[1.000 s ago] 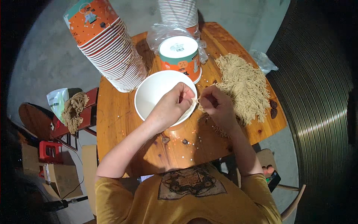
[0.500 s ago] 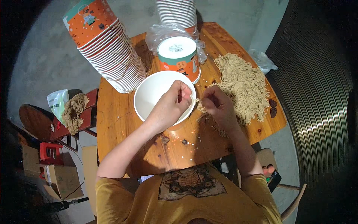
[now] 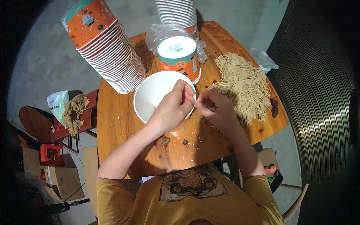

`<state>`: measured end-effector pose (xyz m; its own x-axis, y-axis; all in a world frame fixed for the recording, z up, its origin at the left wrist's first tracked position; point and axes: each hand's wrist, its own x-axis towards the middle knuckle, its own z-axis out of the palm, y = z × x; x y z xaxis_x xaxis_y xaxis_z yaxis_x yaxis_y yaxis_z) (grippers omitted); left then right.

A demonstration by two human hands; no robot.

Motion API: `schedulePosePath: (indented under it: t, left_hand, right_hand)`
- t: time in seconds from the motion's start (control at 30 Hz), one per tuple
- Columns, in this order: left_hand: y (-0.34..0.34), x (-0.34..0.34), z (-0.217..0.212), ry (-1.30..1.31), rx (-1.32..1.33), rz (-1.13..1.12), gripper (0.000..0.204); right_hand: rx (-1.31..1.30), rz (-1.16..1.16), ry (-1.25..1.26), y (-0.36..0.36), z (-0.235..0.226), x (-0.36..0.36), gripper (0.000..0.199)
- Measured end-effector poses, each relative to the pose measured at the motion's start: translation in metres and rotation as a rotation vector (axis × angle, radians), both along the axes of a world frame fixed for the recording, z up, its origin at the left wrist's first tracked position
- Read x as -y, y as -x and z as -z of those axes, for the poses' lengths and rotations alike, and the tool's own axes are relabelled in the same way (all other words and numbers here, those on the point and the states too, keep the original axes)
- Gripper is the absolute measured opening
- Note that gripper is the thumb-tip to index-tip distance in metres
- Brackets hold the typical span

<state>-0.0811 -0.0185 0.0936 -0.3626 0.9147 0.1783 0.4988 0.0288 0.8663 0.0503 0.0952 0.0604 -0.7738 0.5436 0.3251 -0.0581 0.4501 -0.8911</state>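
A white-lined paper bucket (image 3: 150,90) lies tilted on the table with its mouth facing me. My left hand (image 3: 173,105) reaches across the mouth, its thumb and fingers pinched at the right rim; they seem to hold a thin beige cord, mostly hidden. Just outside that rim, my right hand (image 3: 218,109) is closed in a pinch on the cord, its fingertips almost meeting the left ones. A heap of beige cords (image 3: 245,90) lies beyond my right hand, some strands running under it.
A tall stack of orange paper buckets (image 3: 112,56) leans at the left, cords along its side. An upside-down bucket (image 3: 178,56) and clear plastic (image 3: 153,35) sit behind, near another stack (image 3: 176,13). Small white bits and dark pieces dot the wooden table (image 3: 123,150).
My right hand has moved left to the bucket's rim, closing the gap to my left hand. The cord stretch that showed between them is now hidden. My left hand stays almost still.
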Motion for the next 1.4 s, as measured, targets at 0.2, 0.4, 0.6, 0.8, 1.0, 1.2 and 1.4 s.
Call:
schedulePosePath:
  t: [0.2,0.4,0.6,0.8,1.0,1.2,1.4]
  left_hand:
    - [-0.006,0.002,0.0,0.001,-0.166,0.002,0.01]
    - [-0.008,0.001,-0.001,-0.046,-0.399,-0.002,0.013]
    - [-0.004,0.002,0.0,-0.098,-0.332,-0.003,0.012]
    - [-0.005,0.005,-0.001,-0.094,-0.31,-0.022,0.013]
    - [-0.004,0.006,0.002,-0.126,-0.436,-0.013,0.019]
    - [-0.006,0.009,-0.003,-0.136,-0.498,0.013,0.022]
    - [-0.012,0.022,-0.008,-0.051,-0.503,0.012,0.027]
  right_hand:
    - [0.057,0.008,-0.196,-0.008,-0.006,-0.005,0.013]
    - [-0.006,0.013,-0.263,-0.012,0.012,-0.01,0.015]
    - [0.056,-0.022,-0.188,-0.019,0.004,-0.006,0.016]
    - [0.111,-0.011,-0.157,-0.023,0.009,-0.008,0.016]
    - [0.035,0.043,-0.162,-0.024,0.022,-0.01,0.015]
    - [0.035,0.072,-0.118,-0.029,0.022,-0.007,0.013]
    - [-0.009,0.049,-0.089,-0.024,0.009,-0.003,0.012]
